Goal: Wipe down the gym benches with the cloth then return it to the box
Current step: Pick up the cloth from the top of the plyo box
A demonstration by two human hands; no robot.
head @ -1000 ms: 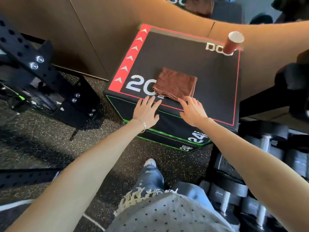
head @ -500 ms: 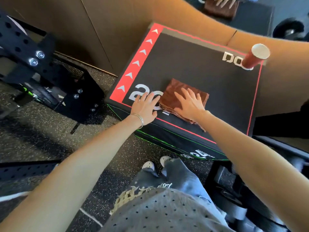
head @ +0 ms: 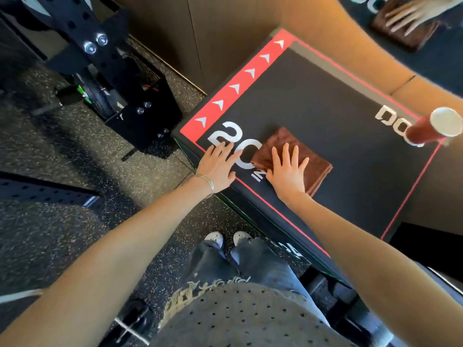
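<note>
A folded brown cloth (head: 317, 162) lies on top of the black plyo box (head: 338, 101), which has a red edge stripe and a white "20". My right hand (head: 288, 169) lies flat on the cloth with straight, spread fingers. My left hand (head: 219, 166) rests flat on the box's near left corner, over the "20", touching no cloth.
A red paper cup (head: 433, 127) stands at the box's far right corner. A black steel rack (head: 100, 58) stands on the speckled rubber floor to the left. A mirror wall behind the box reflects a hand and cloth (head: 411, 18). Weights lie low right.
My right hand moved from the box's near edge onto the cloth and now presses on it. My left hand slid up onto the box top. The view moved closer.
</note>
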